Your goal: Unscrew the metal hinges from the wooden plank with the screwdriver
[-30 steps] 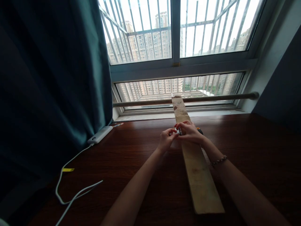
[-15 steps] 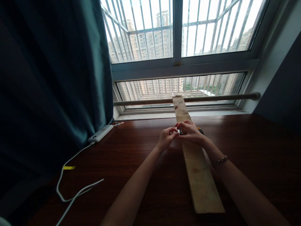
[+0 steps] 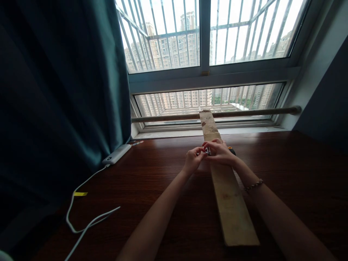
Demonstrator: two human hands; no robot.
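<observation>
— Looking at the hands first: where are they?

— Both meet over the far part of the wooden plank (image 3: 228, 195), well in from the near edge of the worktop (image 3: 285, 170). The left hand (image 3: 192, 162) and the right hand (image 3: 219, 152) touch at the fingertips, and between them sits a small metal piece (image 3: 207, 151).

— How do the fingers stand?

— Narrow on both hands, pinched on that small metal piece. What kind of part it is cannot be told; it is too small and dim.

— And the plank itself?

— It lies flat, running from the near edge of the worktop away toward the window, and its far end leans on the round rail (image 3: 244, 113) below the glass. Just behind the right hand an orange-and-black object (image 3: 231, 149) peeks out, mostly hidden.

— Anything else on the worktop?

— A white power bank (image 3: 116, 154) rests near the far left corner, just beside the dark curtain (image 3: 59, 94). A white cable (image 3: 81, 188) runs from it toward the near left edge. A beaded bracelet (image 3: 253, 185) circles the right wrist.
</observation>
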